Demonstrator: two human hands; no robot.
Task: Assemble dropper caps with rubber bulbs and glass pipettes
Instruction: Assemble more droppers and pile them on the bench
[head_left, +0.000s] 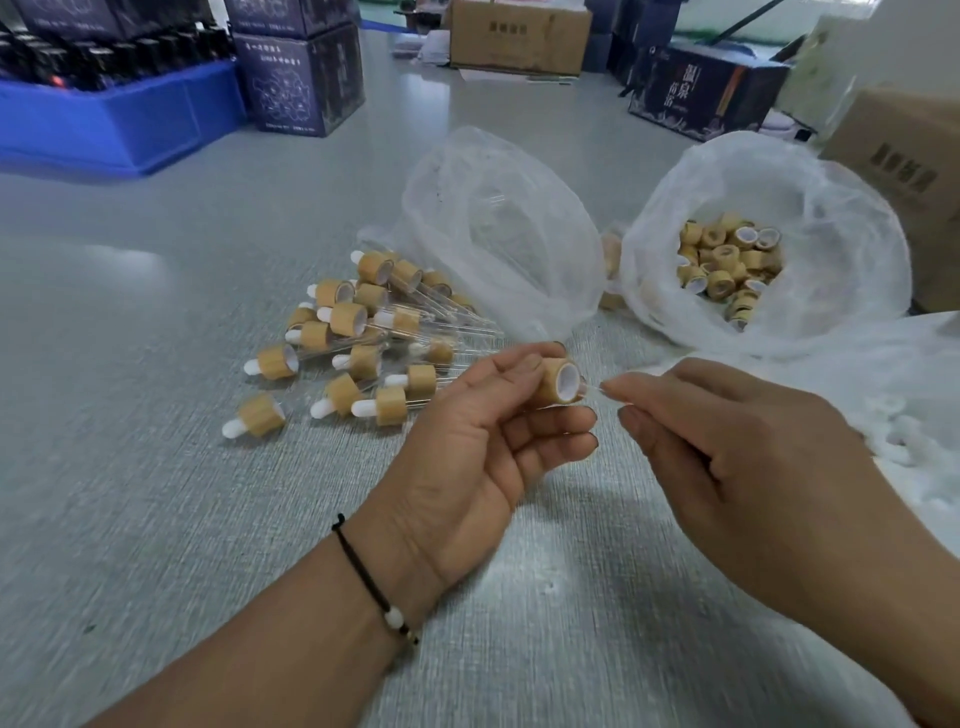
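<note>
Left hand (483, 415) holds cap (561, 382); right hand (727, 441) pinches pipette (597, 388) at its rim.

One head-worn camera looks forward and down, close over the grey table (156, 519); wide-angle view

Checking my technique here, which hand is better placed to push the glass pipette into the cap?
Right. The right hand already pinches the glass pipette, its tip at the cap's open mouth; the left hand only steadies the cap.
</note>
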